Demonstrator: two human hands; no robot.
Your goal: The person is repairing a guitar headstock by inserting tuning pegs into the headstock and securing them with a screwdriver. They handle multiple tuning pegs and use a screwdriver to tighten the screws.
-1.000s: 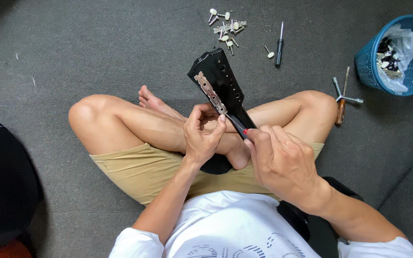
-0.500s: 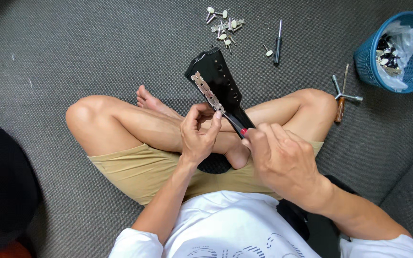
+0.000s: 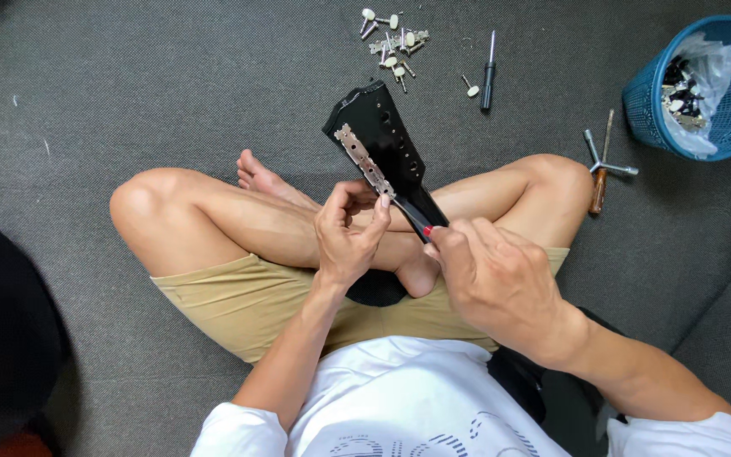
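black guitar headstock (image 3: 387,140) rests across the crossed legs; left hand (image 3: 344,237) fingers pinched on the metal tuner strip (image 3: 364,161); right hand (image 3: 497,279) fingers closed round a red-tipped screwdriver (image 3: 427,230); best keep the tip square and the strip steadied.

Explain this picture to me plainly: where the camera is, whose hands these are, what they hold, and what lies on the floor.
The camera sits on the person's head, looking down at their crossed legs on grey carpet. The left hand pinches a metal strip on a black guitar headstock. The right hand holds a red-tipped tool against it. On the floor lie loose tuning pegs, a screwdriver, a cross-shaped wrench and a blue basket.
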